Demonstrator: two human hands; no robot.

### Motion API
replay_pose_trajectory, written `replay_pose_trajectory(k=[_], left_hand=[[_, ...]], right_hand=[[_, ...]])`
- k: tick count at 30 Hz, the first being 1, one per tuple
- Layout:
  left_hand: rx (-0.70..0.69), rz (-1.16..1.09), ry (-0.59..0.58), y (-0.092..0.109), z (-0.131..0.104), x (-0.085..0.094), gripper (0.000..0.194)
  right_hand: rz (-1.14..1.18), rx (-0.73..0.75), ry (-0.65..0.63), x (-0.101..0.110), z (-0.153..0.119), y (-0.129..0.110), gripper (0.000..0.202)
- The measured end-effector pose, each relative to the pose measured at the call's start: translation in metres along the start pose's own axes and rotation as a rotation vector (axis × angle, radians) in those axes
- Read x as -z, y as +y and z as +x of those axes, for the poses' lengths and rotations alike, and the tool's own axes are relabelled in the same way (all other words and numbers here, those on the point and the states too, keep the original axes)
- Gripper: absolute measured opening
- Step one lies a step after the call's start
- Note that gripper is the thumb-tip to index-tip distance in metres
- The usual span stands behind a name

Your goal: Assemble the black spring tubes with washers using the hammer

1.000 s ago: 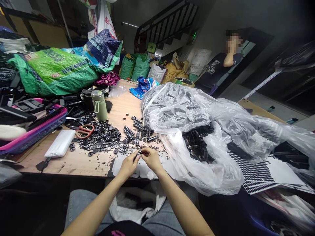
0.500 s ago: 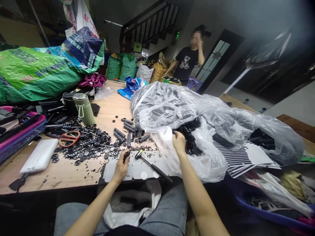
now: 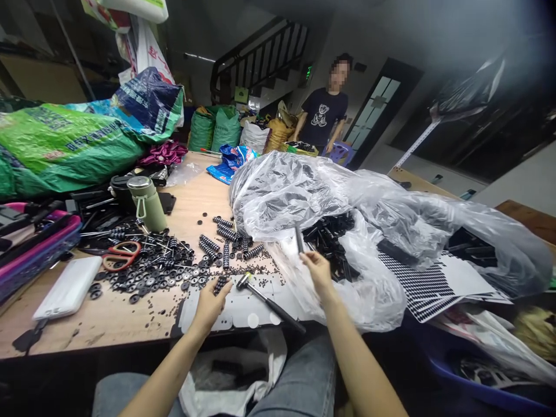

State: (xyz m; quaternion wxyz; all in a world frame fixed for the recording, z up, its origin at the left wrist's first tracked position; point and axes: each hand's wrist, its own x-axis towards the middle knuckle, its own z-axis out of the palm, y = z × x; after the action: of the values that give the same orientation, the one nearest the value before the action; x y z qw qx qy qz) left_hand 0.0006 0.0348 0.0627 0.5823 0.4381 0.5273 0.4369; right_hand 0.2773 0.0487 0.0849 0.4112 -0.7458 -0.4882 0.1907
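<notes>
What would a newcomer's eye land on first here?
Probably the heap of clear plastic bagging right of centre, open in front over black parts, and the bulky green bag at far left. Next, the right hand holding a slim black bar beside that opening, the left hand a dark ribbed piece, and a hammer lying between them.

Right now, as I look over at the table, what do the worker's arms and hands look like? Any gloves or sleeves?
Both the left hand and the right hand are gloveless. The left forearm and right forearm are bare, with no sleeve, watch or bracelet showing. Whether there are rings is too small to tell.
</notes>
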Motion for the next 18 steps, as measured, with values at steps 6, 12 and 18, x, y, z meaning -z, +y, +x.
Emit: replay_pose_trajectory(k=[6, 12, 18], left_hand=[[0.127, -0.220, -0.139, 0.030, -0.007, -0.025, 0.034], [0.069, -0.092, -0.158, 0.029, -0.014, -0.008, 0.032], [0.056, -0.188, -0.146, 0.026, -0.016, 0.003, 0.044]], right_hand=[[0.636, 0.020, -0.506, -0.070, -0.113, -0.042, 0.029], [-0.053, 0.672, -0.507, -0.057, -0.093, -0.083, 0.100], [0.099, 0.667, -0.574, -0.066, -0.088, -0.089, 0.106]])
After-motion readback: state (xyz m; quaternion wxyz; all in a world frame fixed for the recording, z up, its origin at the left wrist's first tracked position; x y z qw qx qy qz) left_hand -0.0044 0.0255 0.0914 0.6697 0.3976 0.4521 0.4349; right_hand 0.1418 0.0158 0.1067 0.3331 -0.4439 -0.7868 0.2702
